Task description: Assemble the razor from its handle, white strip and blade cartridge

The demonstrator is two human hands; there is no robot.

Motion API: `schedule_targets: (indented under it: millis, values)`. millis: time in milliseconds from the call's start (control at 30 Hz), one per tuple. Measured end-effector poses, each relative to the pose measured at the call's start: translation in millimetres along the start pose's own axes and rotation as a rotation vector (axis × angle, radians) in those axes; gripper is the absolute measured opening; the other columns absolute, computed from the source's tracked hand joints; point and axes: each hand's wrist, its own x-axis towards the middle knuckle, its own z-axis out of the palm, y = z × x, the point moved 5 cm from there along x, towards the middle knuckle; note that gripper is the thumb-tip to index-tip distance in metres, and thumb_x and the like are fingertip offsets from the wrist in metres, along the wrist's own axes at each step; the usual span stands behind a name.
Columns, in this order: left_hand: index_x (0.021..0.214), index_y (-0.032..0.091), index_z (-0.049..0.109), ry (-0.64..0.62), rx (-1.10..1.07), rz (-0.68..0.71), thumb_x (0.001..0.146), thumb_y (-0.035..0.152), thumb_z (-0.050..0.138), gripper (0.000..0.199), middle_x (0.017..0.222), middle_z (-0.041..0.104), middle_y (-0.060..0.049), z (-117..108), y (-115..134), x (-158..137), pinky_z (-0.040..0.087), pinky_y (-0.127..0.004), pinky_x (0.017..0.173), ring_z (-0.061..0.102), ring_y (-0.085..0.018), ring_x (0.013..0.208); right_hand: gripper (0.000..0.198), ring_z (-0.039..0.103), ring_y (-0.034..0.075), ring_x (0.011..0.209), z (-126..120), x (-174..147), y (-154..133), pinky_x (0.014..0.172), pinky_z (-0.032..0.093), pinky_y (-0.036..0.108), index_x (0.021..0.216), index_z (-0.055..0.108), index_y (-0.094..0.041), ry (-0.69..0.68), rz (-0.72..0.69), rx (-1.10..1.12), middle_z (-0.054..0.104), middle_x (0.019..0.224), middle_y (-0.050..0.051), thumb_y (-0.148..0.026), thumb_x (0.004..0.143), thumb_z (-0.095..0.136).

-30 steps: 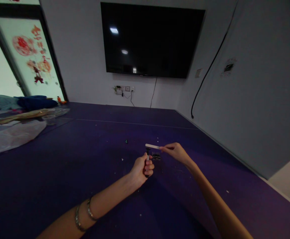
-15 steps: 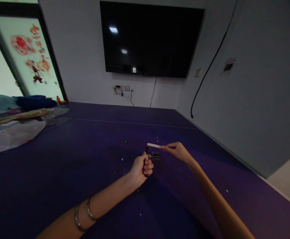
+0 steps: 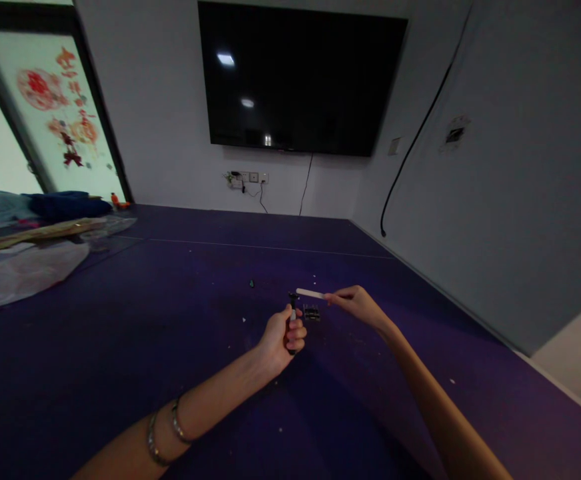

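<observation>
My left hand is closed around the grey and black handle of what looks like a razor, held upright with its small dark head on top. Between the fingertips of my right hand is a flat pale stick, pointing left. Its rounded tip is close to the razor's head; whether they touch is hard to tell. Just behind my left hand, a small dark rectangular item lies on the purple floor; its details are too small to read. Farther left lies a little dark piece.
Small white scraps are scattered on the floor. Clear plastic sheeting and dark blue cloth lie at the left. A television hangs on the far wall, and a black cable runs down the right wall.
The stick's tip has shifted slightly right, widening the small gap from the razor's head. Both hands keep their holds, and the view has moved a little.
</observation>
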Motion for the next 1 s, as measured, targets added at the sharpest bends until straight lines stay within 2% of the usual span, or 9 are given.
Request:
schedule_targets:
  millis: [233, 400, 500, 567, 633, 800, 1000]
  values:
    - [0.072, 0.014, 0.044, -0.041, 0.005, -0.001, 0.092, 0.029, 0.031, 0.028, 0.046, 0.026, 0.008, 0, 1, 1, 0.008, -0.013, 0.031, 0.022, -0.001, 0.03, 0.049, 0.03, 0.008, 0.044, -1, -2, -2, 0.043, 0.021, 0.023, 0.063, 0.068, -0.013, -0.009, 0.016, 0.028, 0.037, 0.045, -0.004, -0.057, 0.074, 0.049]
    - [0.073, 0.014, 0.045, -0.098, 0.035, -0.003, 0.092, 0.03, 0.031, 0.028, 0.046, 0.027, 0.008, 3, 6, 0, 0.008, -0.013, 0.03, 0.021, -0.002, 0.031, 0.049, 0.034, 0.008, 0.043, -10, -1, 5, 0.043, 0.024, 0.023, 0.068, 0.07, -0.012, 0.117, 0.078, 0.055, 0.042, 0.045, -0.002, -0.057, 0.073, 0.05]
    - [0.075, 0.014, 0.046, -0.142, 0.106, 0.033, 0.091, 0.031, 0.033, 0.026, 0.046, 0.027, 0.008, 9, 16, -3, 0.008, -0.013, 0.029, 0.02, -0.003, 0.031, 0.047, 0.036, 0.008, 0.044, -12, -2, 6, 0.043, 0.025, 0.022, 0.081, 0.071, -0.012, 0.108, 0.098, 0.108, 0.05, 0.051, 0.0, -0.054, 0.073, 0.053]
    - [0.076, 0.014, 0.048, -0.179, 0.185, 0.099, 0.09, 0.032, 0.035, 0.026, 0.046, 0.027, 0.008, 15, 25, -5, 0.009, -0.013, 0.029, 0.02, -0.003, 0.031, 0.048, 0.035, 0.007, 0.044, -11, -3, 4, 0.041, 0.025, 0.021, 0.096, 0.069, -0.013, 0.063, 0.114, 0.153, 0.054, 0.056, 0.0, -0.052, 0.071, 0.056]
    - [0.076, 0.014, 0.049, -0.23, 0.258, 0.183, 0.088, 0.033, 0.039, 0.025, 0.047, 0.028, 0.008, 21, 36, -8, 0.01, -0.013, 0.029, 0.02, -0.003, 0.032, 0.049, 0.034, 0.006, 0.043, -12, -4, -1, 0.04, 0.025, 0.021, 0.102, 0.067, -0.014, 0.034, 0.11, 0.177, 0.055, 0.058, 0.0, -0.05, 0.069, 0.059]
    - [0.079, 0.015, 0.052, -0.345, 0.351, 0.306, 0.085, 0.036, 0.046, 0.023, 0.048, 0.03, 0.008, 30, 55, -16, 0.013, -0.012, 0.027, 0.021, -0.003, 0.032, 0.046, 0.04, 0.008, 0.044, -15, -3, -11, 0.042, 0.031, 0.021, 0.098, 0.067, -0.013, 0.131, 0.07, 0.118, 0.055, 0.058, 0.001, -0.05, 0.074, 0.052]
    - [0.079, 0.015, 0.052, -0.37, 0.373, 0.329, 0.084, 0.035, 0.047, 0.022, 0.048, 0.029, 0.008, 33, 63, -19, 0.014, -0.012, 0.027, 0.021, -0.003, 0.032, 0.041, 0.048, 0.012, 0.055, -8, -2, -19, 0.048, 0.034, 0.022, 0.091, 0.068, -0.014, 0.269, -0.036, 0.059, 0.058, 0.063, 0.003, -0.049, 0.077, 0.05]
